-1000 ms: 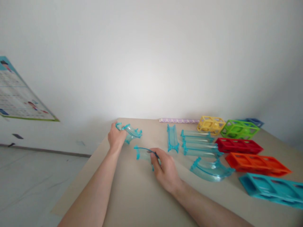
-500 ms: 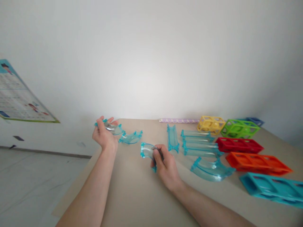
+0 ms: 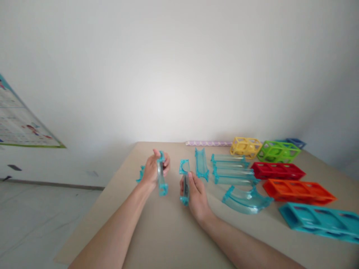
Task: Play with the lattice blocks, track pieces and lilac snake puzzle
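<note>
My left hand (image 3: 153,172) is closed around a clear blue curved track piece (image 3: 162,175), held on edge above the beige table (image 3: 157,231). My right hand (image 3: 195,192) grips a second clear blue curved track piece (image 3: 184,181), also standing on edge, a short gap to the right of the first. Another blue curved piece (image 3: 140,174) peeks out behind my left hand on the table.
Right of my hands lie a straight blue track (image 3: 201,164), several more straight tracks (image 3: 231,170) and a wide curved one (image 3: 246,200). Yellow (image 3: 245,146), green (image 3: 277,151), red (image 3: 276,170), orange (image 3: 298,191) and teal (image 3: 319,222) open frame blocks line the right side. The table's left edge is near.
My left hand lifted a curved piece off the table and brought it in toward the right hand. My right hand turned its piece up on edge. Both pieces now stand side by side.
</note>
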{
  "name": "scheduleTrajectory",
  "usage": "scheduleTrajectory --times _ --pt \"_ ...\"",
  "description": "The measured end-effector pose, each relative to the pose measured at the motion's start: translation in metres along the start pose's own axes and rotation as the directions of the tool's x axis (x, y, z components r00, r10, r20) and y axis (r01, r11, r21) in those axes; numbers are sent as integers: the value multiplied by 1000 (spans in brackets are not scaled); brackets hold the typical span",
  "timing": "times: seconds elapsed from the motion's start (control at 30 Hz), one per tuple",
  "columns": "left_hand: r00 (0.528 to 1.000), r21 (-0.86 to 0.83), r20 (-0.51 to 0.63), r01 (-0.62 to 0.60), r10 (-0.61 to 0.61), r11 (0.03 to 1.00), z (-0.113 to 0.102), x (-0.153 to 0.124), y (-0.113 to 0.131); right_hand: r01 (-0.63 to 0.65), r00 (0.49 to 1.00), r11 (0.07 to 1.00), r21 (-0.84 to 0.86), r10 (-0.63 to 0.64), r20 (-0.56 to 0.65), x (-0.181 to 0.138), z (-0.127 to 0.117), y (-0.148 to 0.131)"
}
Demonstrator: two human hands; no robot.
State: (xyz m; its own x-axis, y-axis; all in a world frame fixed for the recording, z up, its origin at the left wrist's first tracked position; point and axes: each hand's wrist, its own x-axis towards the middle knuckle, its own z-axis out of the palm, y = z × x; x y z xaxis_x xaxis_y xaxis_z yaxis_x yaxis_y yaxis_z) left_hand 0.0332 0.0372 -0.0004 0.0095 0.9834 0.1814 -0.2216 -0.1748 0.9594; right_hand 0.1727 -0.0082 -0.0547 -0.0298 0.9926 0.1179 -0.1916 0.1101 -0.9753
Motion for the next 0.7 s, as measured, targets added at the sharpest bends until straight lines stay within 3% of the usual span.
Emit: scheduleTrajectory --times 0.1,0.23,0.37,0.7 --pt "991 -1 126 52 -51 999 16 -12 -26 -49 999 998 48 49 -8 0 0 -4" --pt "994 -9 78 78 -77 997 21 -18 -43 -29 999 999 23 29 23 2 -2 -4" --pt "999 -51 19 46 -45 998 18 -17 -39 -21 997 1000 -10 22 70 3 -3 0" --pt "996 -135 29 92 -89 987 23 -17 -30 54 989 989 -141 -34 142 0 -1 2"
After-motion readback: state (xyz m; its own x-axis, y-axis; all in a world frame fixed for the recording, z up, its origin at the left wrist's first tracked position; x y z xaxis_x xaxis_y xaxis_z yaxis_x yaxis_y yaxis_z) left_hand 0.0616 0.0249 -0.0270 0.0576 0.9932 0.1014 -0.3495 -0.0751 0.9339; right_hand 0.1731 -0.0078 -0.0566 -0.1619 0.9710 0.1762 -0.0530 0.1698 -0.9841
